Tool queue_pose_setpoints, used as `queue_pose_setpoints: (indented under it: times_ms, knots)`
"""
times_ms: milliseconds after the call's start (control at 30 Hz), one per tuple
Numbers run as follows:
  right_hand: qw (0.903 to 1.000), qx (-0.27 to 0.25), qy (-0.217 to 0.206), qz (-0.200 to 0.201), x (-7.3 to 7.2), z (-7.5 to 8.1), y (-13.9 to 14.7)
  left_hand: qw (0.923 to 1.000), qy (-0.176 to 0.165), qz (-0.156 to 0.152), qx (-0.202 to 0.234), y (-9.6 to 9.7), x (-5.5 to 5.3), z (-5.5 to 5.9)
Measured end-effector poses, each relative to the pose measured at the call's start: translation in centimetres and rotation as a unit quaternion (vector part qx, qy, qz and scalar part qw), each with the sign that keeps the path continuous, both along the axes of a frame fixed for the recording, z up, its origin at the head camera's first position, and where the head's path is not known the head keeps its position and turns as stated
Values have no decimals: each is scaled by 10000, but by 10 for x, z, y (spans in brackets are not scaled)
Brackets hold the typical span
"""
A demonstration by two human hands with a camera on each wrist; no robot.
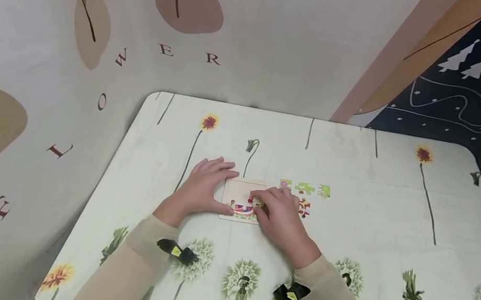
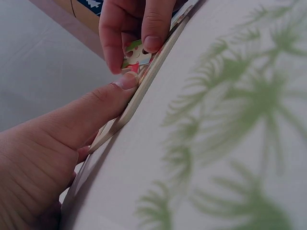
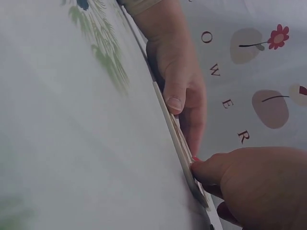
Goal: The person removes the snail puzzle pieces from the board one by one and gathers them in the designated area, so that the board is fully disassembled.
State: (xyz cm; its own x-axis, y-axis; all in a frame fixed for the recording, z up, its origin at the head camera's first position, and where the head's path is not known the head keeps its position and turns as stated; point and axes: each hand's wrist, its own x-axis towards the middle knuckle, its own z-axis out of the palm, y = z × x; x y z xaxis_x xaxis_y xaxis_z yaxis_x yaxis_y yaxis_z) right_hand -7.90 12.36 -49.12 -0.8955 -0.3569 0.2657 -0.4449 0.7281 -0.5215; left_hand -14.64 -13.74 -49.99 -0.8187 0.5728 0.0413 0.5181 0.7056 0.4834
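A small wooden puzzle board (image 1: 237, 190) lies flat on the table, with colourful joined pieces (image 1: 242, 210) along its lower side and bare wood above. My left hand (image 1: 201, 189) lies at the board's left side, fingers extended by the upper corner. Its straight thumb presses near the lower left edge, seen also in the left wrist view. Over the board's right part, my right hand (image 1: 283, 217) pinches a puzzle piece (image 2: 138, 56) showing a smiling face, green and red. In the right wrist view the right fingers cover most of that piece.
Several loose puzzle pieces lie right of the board: a green one (image 1: 305, 188), another green one (image 1: 324, 191), a pink-centred one (image 1: 285, 184), and a red and yellow one (image 1: 304, 208) beside the right hand. A flower-print cloth (image 1: 381, 195) covers the table, with fabric walls behind and left.
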Motion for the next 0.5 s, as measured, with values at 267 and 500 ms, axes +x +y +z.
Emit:
queue_pose_setpoints:
  times_ms: [267,500]
  knots:
    - [9989,-414,-105,-178,2,0,8,10000,8,35,-27,1,1,1]
    - [9960,-795,-81,-397,4,2,30,10000,-2,18,46,1,1,4]
